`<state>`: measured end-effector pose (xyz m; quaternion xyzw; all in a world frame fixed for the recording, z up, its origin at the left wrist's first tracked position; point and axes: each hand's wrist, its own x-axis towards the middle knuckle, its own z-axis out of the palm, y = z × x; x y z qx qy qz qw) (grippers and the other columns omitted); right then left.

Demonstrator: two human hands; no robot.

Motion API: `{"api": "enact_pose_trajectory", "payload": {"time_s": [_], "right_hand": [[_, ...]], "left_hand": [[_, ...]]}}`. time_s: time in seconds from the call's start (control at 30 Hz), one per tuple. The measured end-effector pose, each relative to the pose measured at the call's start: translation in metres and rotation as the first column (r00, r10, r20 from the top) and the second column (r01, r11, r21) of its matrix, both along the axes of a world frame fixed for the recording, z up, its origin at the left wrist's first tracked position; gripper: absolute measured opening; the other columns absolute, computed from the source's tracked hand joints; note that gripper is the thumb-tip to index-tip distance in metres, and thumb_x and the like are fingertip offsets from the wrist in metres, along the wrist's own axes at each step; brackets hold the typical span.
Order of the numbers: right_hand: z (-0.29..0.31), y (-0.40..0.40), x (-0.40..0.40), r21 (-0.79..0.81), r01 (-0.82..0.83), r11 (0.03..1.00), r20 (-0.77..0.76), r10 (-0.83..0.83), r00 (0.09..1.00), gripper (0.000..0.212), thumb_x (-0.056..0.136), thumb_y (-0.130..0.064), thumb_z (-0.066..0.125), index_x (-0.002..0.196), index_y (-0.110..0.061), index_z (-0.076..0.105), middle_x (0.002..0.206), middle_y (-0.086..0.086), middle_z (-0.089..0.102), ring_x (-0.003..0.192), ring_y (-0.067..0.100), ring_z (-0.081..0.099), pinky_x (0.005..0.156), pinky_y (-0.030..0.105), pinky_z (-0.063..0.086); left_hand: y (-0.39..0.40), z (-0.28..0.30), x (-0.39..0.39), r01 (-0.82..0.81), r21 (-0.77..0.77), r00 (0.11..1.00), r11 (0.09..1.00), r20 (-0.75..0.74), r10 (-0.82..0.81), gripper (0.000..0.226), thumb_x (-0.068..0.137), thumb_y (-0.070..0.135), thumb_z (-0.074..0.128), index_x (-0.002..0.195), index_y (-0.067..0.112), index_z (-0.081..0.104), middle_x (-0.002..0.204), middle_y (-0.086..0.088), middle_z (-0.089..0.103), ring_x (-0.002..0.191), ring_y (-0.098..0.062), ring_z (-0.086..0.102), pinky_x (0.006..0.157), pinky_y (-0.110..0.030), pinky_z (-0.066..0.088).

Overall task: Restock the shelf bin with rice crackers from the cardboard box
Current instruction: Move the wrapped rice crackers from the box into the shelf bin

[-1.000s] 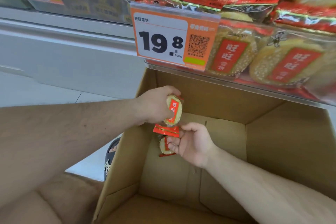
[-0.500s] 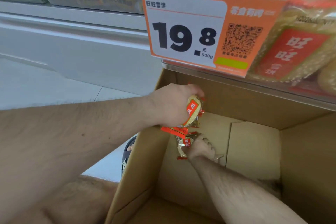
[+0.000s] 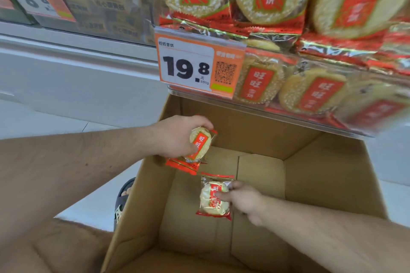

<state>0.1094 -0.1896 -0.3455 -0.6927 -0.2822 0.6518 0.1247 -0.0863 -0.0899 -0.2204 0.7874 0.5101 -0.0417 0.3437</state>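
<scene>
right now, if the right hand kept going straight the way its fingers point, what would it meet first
Probably the left side wall of the cardboard box. The right hand pinches a cracker packet and points left across the box; depth is unclear.

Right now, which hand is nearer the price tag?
Left. The left hand grips a cracker pack just below the price tag. The right hand pinches another pack lower in the cardboard box.

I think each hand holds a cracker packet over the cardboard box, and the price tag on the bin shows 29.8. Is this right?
Not quite. In the head view, the price tag reads 19.8, not 29.8. The rest holds: the left hand and the right hand each hold a cracker packet over the cardboard box.
</scene>
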Motion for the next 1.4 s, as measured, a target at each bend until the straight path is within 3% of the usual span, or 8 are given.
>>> {"api": "enact_pose_trajectory", "payload": {"time_s": [0.3,0.5,0.7,0.8,0.9,1.07,1.27,1.4], "right_hand": [[0.144,-0.029,0.050,0.269,0.033,0.963,-0.198,0.021,0.980,0.026,0.090,-0.019,0.067,0.116,-0.015,0.064,0.089,0.002,0.067,0.062,0.008,0.044,0.054,0.023,0.032],[0.193,-0.038,0.059,0.498,0.100,0.861,-0.077,-0.071,0.994,0.023,0.083,-0.018,0.075,0.098,-0.013,0.058,0.074,-0.001,0.066,0.057,0.007,0.050,0.056,0.021,0.039],[0.232,-0.039,0.068,0.636,0.169,0.753,0.000,-0.219,0.976,0.058,0.068,-0.024,0.088,0.112,-0.016,0.051,0.078,0.000,0.065,0.062,0.009,0.061,0.057,0.025,0.050],[0.256,-0.046,0.082,0.796,-0.302,0.524,0.511,-0.314,0.800,0.078,0.053,-0.054,0.083,0.116,-0.033,0.044,0.093,-0.011,0.059,0.082,0.007,0.060,0.073,0.028,0.052],[0.290,-0.050,0.095,0.646,-0.708,0.286,0.754,-0.386,0.532,0.078,0.060,-0.061,0.071,0.125,-0.025,0.048,0.111,-0.012,0.049,0.101,0.002,0.045,0.084,0.018,0.040],[0.317,-0.040,0.100,0.607,-0.690,0.394,0.767,-0.062,0.639,0.043,0.075,-0.036,0.081,0.103,-0.046,0.050,0.093,-0.030,0.056,0.089,-0.012,0.053,0.077,0.011,0.041],[0.340,-0.034,0.119,0.747,-0.554,0.367,0.660,-0.316,0.681,0.038,0.077,-0.028,0.080,0.110,-0.031,0.062,0.092,-0.023,0.063,0.088,-0.006,0.060,0.078,0.016,0.047],[0.379,-0.027,0.133,0.729,-0.632,0.263,0.645,-0.572,0.507,0.041,0.078,-0.023,0.079,0.117,-0.023,0.065,0.091,-0.020,0.064,0.083,-0.001,0.060,0.083,0.005,0.042]], "left_hand": [[-0.035,0.037,0.033,0.092,-0.191,0.939,0.977,0.342,-0.021,0.067,0.075,0.002,0.072,0.125,0.042,0.050,0.112,0.013,0.063,0.096,-0.010,0.066,0.082,-0.033,0.058],[-0.059,0.072,0.062,0.179,-0.279,0.783,0.944,0.621,0.034,0.067,0.075,0.002,0.079,0.125,0.035,0.049,0.119,-0.003,0.065,0.104,-0.021,0.067,0.086,-0.043,0.057],[-0.069,0.110,0.087,0.092,0.016,0.714,0.996,0.696,-0.077,0.084,0.078,0.005,0.077,0.131,0.055,0.034,0.132,0.019,0.051,0.111,-0.007,0.061,0.092,-0.030,0.054],[-0.074,0.132,0.096,0.123,0.157,0.768,0.980,0.611,-0.194,0.095,0.080,0.011,0.073,0.137,0.063,0.018,0.112,0.017,0.062,0.079,-0.010,0.066,0.073,-0.030,0.056],[-0.077,0.153,0.103,0.226,0.352,0.815,0.908,0.442,-0.374,0.099,0.084,0.015,0.067,0.138,0.069,0.005,0.097,0.011,0.066,0.065,0.004,0.059,0.061,-0.009,0.043],[-0.076,0.166,0.118,0.207,0.401,0.793,0.892,0.466,-0.393,0.108,0.083,0.016,0.069,0.135,0.071,-0.008,0.103,0.001,0.070,0.075,-0.012,0.068,0.076,-0.036,0.056],[-0.054,0.167,0.118,-0.099,0.556,0.786,0.825,0.553,-0.278,0.069,0.081,0.045,0.068,0.136,0.053,0.028,0.112,0.026,0.042,0.096,0.008,0.048,0.073,-0.009,0.041],[-0.032,0.163,0.109,-0.144,0.756,0.878,0.638,0.395,-0.270,0.028,0.085,0.047,0.063,0.106,0.029,0.062,0.096,0.017,0.053,0.090,-0.007,0.051,0.080,-0.029,0.046]]}}
